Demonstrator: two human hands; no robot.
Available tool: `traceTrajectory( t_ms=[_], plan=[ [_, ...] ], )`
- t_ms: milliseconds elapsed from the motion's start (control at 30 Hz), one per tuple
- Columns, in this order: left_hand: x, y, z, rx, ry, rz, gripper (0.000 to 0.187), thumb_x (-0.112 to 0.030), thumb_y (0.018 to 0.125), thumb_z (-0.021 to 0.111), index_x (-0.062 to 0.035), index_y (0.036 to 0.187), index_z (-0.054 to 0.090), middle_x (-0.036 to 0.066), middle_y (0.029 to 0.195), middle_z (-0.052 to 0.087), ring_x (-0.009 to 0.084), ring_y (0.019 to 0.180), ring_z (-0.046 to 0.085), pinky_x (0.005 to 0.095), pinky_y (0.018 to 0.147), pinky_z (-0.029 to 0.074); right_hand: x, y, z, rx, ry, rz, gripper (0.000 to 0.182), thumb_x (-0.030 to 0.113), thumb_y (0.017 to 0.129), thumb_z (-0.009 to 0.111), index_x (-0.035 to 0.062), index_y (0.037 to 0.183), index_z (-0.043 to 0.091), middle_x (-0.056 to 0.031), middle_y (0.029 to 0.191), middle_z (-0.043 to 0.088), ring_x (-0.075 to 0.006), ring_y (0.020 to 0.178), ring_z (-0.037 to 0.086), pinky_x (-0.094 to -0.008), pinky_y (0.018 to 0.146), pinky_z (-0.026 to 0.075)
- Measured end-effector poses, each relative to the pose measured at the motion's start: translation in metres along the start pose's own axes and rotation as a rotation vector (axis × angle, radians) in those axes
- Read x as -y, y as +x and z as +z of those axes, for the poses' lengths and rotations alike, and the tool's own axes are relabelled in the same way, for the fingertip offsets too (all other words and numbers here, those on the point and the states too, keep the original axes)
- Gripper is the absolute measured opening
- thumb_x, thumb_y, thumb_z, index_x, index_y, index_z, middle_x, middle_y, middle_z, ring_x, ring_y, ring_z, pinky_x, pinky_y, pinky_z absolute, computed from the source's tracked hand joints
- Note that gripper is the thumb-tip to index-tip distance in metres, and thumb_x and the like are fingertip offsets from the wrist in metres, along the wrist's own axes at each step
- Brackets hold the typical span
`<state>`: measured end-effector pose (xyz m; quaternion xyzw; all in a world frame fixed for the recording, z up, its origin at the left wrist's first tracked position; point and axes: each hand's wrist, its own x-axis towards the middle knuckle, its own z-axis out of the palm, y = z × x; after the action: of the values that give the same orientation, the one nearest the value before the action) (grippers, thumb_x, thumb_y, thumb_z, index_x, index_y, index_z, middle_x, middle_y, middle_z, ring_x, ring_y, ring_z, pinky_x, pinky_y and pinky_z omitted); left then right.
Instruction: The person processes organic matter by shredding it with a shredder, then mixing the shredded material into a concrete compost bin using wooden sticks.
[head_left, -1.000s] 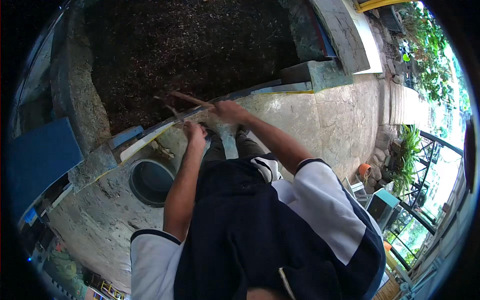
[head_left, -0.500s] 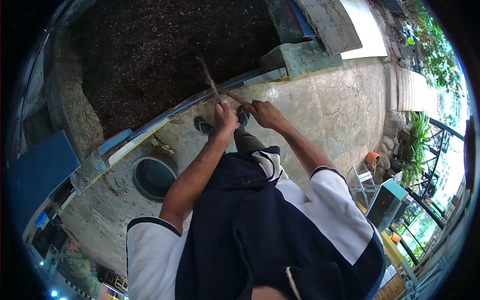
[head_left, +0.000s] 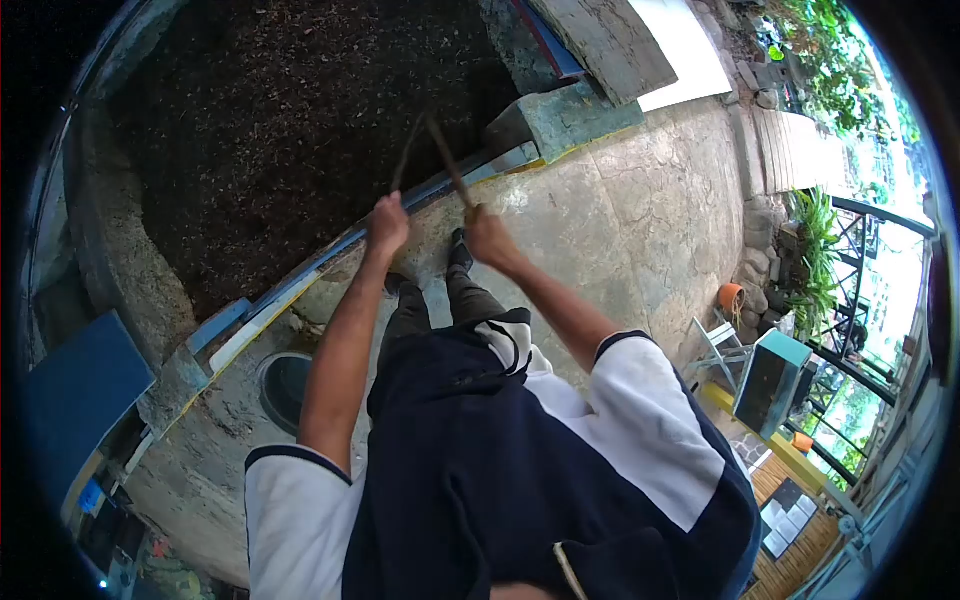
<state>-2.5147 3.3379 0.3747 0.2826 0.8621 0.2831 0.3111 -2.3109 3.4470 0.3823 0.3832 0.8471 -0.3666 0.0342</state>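
Near the edge of a bed of dark soil [head_left: 300, 130], my left hand [head_left: 387, 226] is closed around the lower end of a thin stick [head_left: 407, 155]. My right hand [head_left: 487, 238] grips a second, brown stick [head_left: 449, 165] to the right. Both sticks point up and away over the soil, and their far ends come close together; whether they touch is too blurred to tell. A gap of floor and bed edge lies between my two hands.
A blue and yellow painted ledge [head_left: 290, 290] borders the soil. Beside it on the concrete floor [head_left: 620, 220] stands a round dark tub [head_left: 288, 388]. A blue board [head_left: 85, 385] is at the left, an orange pot [head_left: 731, 297] and a teal-topped box [head_left: 772, 385] at the right.
My hands have moved apart, my left hand to the left. The sticks, crossed near my hands before, now converge at their far ends. The view has shifted slightly.
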Motion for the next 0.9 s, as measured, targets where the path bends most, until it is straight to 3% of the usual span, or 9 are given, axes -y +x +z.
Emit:
traceTrajectory(
  t_ms=[200, 333, 400, 467, 500, 567, 700, 800, 900],
  plan=[
    [0.088, -0.055, -0.054, -0.081, -0.048, -0.02, 0.055, -0.039, 0.108, 0.034, 0.0069, 0.094, 0.061, 0.032, 0.088, 0.064, 0.0498, 0.088, 0.063, 0.0551, 0.075, 0.047, 0.092, -0.026, 0.002, 0.117, 0.033, 0.077, 0.037, 0.029, 0.105, 0.04, -0.0073, 0.105, 0.048, -0.0336, 0.078, 0.066, -0.0528, 0.076, 0.066, -0.0594, 0.066, 0.053],
    [0.143, -0.115, -0.086, -0.1, -0.211, -0.331, 0.058, -0.049, 0.107, 0.037, 0.0023, 0.087, 0.056, 0.015, 0.071, 0.054, 0.0299, 0.067, 0.052, 0.0442, 0.066, 0.043, 0.132, -0.022, 0.02, 0.334, -0.063, 0.029, 0.038, 0.028, 0.105, 0.04, -0.0084, 0.11, 0.049, -0.0313, 0.086, 0.069, -0.0483, 0.079, 0.07, -0.0548, 0.068, 0.057],
    [0.183, -0.142, -0.091, -0.19, -0.414, -0.585, 0.059, -0.05, 0.106, 0.039, 0.0019, 0.085, 0.056, 0.012, 0.071, 0.055, 0.0305, 0.069, 0.054, 0.0435, 0.066, 0.043, 0.167, -0.019, 0.036, 0.448, -0.134, -0.039, 0.038, 0.026, 0.105, 0.041, -0.0099, 0.112, 0.05, -0.0289, 0.088, 0.07, -0.046, 0.081, 0.071, -0.0538, 0.069, 0.058],
    [0.27, -0.155, -0.079, -0.3, -0.306, -0.602, 0.051, -0.048, 0.106, 0.038, -0.0039, 0.085, 0.053, 0.008, 0.067, 0.05, 0.0241, 0.06, 0.052, 0.0387, 0.055, 0.042, 0.207, -0.019, 0.055, 0.555, -0.209, -0.145, 0.036, 0.021, 0.103, 0.04, -0.011, 0.114, 0.051, -0.028, 0.093, 0.071, -0.0441, 0.087, 0.072, -0.0513, 0.071, 0.059],
    [0.26, -0.165, -0.092, -0.296, -0.31, -0.6, 0.051, -0.048, 0.106, 0.038, -0.0039, 0.085, 0.053, 0.008, 0.067, 0.05, 0.0241, 0.06, 0.052, 0.0387, 0.055, 0.042, 0.22, -0.022, 0.066, 0.609, -0.239, -0.209, 0.035, 0.019, 0.102, 0.04, -0.0108, 0.115, 0.052, -0.028, 0.095, 0.071, -0.0439, 0.089, 0.072, -0.0509, 0.074, 0.059],
    [0.2, -0.185, -0.138, -0.233, -0.99, -0.771, 0.043, -0.049, 0.105, 0.039, -0.0117, 0.086, 0.047, 0.001, 0.064, 0.042, 0.0146, 0.051, 0.044, 0.0322, 0.043, 0.036, 0.244, -0.029, 0.089, 0.644, -0.309, -0.322, 0.04, 0.017, 0.092, 0.055, -0.0131, 0.118, 0.053, -0.0252, 0.099, 0.071, -0.0367, 0.094, 0.073, -0.0443, 0.072, 0.061],
    [0.167, -0.202, -0.172, -0.424, -1.085, -0.78, 0.037, -0.049, 0.105, 0.042, -0.0179, 0.085, 0.041, -0.004, 0.061, 0.035, 0.0077, 0.046, 0.034, 0.0264, 0.037, 0.027, 0.288, -0.034, 0.089, 0.75, -0.08, -0.209, 0.033, 0.017, 0.099, 0.045, -0.0101, 0.117, 0.052, -0.0308, 0.097, 0.069, -0.0422, 0.093, 0.071, -0.0508, 0.073, 0.059],
    [0.168, -0.192, -0.178, -0.392, -1.08, -0.633, 0.039, -0.051, 0.106, 0.043, -0.0176, 0.085, 0.042, -0.004, 0.061, 0.034, 0.0083, 0.045, 0.033, 0.0269, 0.038, 0.028, 0.276, -0.011, 0.077, 0.475, -0.196, -0.3, 0.033, 0.02, 0.101, 0.04, -0.01, 0.11, 0.051, -0.028, 0.086, 0.07, -0.0438, 0.082, 0.071, -0.0522, 0.065, 0.058],
    [0.166, -0.174, -0.155, -0.097, -0.994, -0.627, 0.039, -0.049, 0.107, 0.044, -0.0155, 0.088, 0.043, -0.004, 0.063, 0.034, 0.0072, 0.046, 0.033, 0.0246, 0.038, 0.027, 0.232, 0.013, 0.031, 0.291, -0.255, -0.238, 0.029, 0.02, 0.101, 0.04, -0.0076, 0.104, 0.049, -0.0259, 0.077, 0.069, -0.0462, 0.073, 0.069, -0.055, 0.062, 0.055]
  ],
)
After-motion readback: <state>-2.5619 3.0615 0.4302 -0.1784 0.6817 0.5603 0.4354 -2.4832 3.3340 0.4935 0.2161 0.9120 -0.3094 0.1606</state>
